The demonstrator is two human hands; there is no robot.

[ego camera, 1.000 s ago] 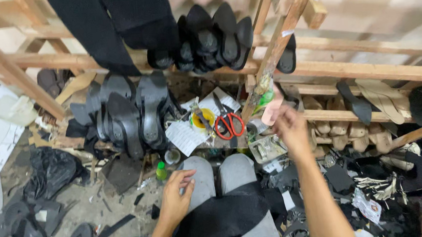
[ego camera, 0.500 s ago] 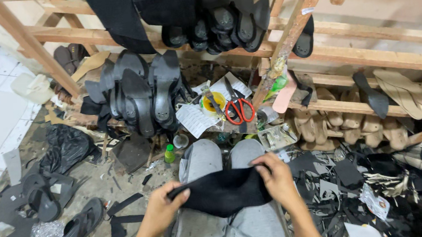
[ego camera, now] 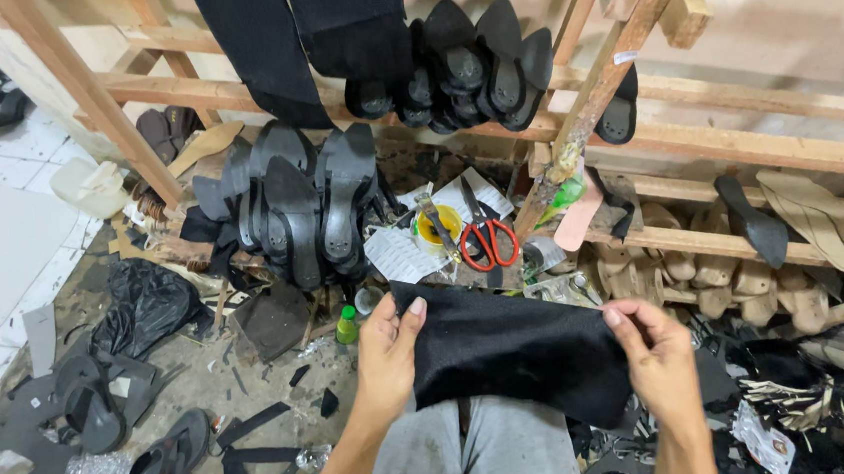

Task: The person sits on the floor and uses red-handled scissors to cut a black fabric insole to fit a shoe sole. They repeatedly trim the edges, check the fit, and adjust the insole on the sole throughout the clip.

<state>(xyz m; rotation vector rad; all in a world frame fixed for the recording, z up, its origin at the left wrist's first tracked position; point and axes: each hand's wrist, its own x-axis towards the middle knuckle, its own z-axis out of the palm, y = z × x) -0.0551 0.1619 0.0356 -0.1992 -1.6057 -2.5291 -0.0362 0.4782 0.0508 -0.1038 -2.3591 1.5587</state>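
Both the left hand [ego camera: 388,358] and right hand [ego camera: 658,357] pinch a black fabric piece [ego camera: 513,352] stretched between them, near a far yellow glue pot [ego camera: 437,226] holding a brush.

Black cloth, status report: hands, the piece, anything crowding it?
Left hand and right hand pinch black cloth by its ends. Cloth spread flat over lap. Red scissors just beyond, not touching.

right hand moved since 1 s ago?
Yes. The right hand has come down from beside the red-handled scissors toward the lap, and now pinches the right edge of the black fabric piece, well below the scissors.
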